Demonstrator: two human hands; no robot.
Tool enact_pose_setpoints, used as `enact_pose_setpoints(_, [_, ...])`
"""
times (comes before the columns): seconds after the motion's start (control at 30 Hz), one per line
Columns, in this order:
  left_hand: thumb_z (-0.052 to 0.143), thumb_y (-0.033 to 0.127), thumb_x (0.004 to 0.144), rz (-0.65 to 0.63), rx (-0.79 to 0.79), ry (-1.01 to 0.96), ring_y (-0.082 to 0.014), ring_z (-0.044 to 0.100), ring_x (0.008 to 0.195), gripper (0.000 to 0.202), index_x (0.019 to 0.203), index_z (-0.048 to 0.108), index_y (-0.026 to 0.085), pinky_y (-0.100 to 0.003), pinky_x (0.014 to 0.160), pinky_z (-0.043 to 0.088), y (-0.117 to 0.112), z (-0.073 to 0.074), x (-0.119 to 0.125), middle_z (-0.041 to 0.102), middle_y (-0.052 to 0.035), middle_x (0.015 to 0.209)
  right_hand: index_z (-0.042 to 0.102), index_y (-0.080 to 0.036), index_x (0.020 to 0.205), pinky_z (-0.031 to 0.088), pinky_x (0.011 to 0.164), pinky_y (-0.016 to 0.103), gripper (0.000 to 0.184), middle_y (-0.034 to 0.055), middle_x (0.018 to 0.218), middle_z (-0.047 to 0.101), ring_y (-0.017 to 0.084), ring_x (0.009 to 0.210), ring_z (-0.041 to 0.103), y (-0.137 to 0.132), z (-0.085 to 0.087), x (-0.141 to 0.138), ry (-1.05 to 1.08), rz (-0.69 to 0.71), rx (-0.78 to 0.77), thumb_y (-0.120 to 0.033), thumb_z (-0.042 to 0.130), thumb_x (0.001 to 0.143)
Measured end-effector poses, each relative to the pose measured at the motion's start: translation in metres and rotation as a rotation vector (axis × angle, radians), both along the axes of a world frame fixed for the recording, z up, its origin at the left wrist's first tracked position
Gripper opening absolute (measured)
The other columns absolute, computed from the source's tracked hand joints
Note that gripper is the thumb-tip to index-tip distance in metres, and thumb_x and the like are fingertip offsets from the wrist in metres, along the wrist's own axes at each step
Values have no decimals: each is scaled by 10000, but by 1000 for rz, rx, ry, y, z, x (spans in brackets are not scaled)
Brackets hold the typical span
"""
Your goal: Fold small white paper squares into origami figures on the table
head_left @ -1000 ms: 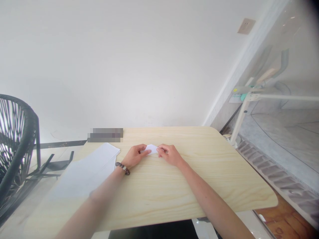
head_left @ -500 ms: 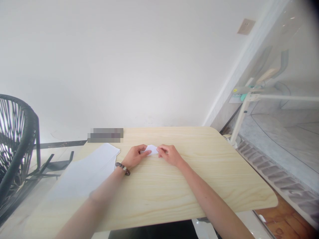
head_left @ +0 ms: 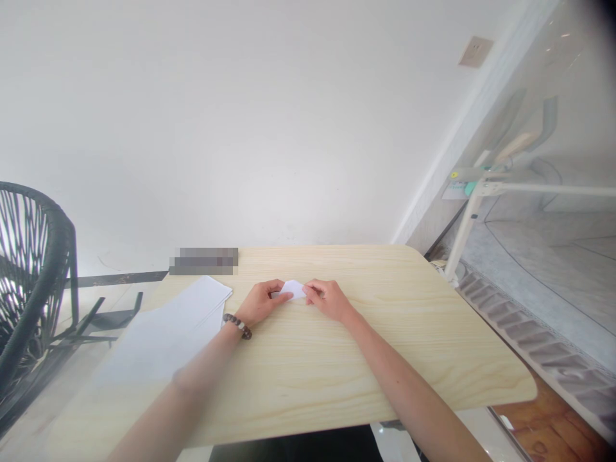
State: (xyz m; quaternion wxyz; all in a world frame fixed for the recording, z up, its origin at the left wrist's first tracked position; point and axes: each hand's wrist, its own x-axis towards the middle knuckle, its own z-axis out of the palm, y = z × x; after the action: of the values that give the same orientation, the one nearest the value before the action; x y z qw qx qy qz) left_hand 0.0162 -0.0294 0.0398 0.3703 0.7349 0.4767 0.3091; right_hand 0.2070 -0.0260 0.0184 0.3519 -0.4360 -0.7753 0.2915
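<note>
A small folded piece of white paper [head_left: 294, 289] is held between my two hands over the middle of the table. My left hand [head_left: 262, 301] grips its left side, with the thumb lying on top and the fingers behind. At the paper's right corner, my right hand [head_left: 328, 298] pinches the edge between thumb and fingertips. The fingers partly cover both ends of the paper. A dark beaded bracelet [head_left: 237, 326] circles my left wrist.
Large white sheets [head_left: 158, 340] lie on the left of the light wooden table [head_left: 308, 378], partly under my left forearm. A blurred-out item [head_left: 203, 262] sits at the back left edge. A woven chair [head_left: 38, 269] stands left, a white metal frame [head_left: 464, 234] right.
</note>
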Motion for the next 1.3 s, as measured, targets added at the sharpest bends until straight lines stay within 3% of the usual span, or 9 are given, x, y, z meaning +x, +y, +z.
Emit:
enact_pose_setpoints(0.63, [455, 435, 706, -25, 5, 29, -117, 495, 637, 309, 803, 573, 166, -204, 579, 363, 2, -2, -1, 594, 12, 755, 558, -161, 753, 400, 544, 175, 271, 5, 613, 610, 84, 552, 549, 1, -1, 0, -14, -2, -4, -337, 360, 808])
enact_pose_setpoints(1.03, [391, 424, 749, -35, -20, -32, -128, 518, 618, 328, 806, 568, 154, -212, 561, 364, 3, -4, -2, 584, -5, 678, 567, -163, 807, 392, 501, 170, 280, 2, 582, 603, 78, 494, 527, 1, 0, -1, 56, -113, 22, -361, 370, 797])
enact_pose_setpoints(1.3, [469, 460, 690, 120, -31, -96, -141, 551, 597, 359, 868, 526, 154, -224, 555, 378, 7, -8, -4, 606, -6, 615, 553, -172, 812, 422, 534, 187, 282, 0, 593, 603, 90, 526, 557, 4, -3, 0, 122, -166, -2, -375, 358, 800])
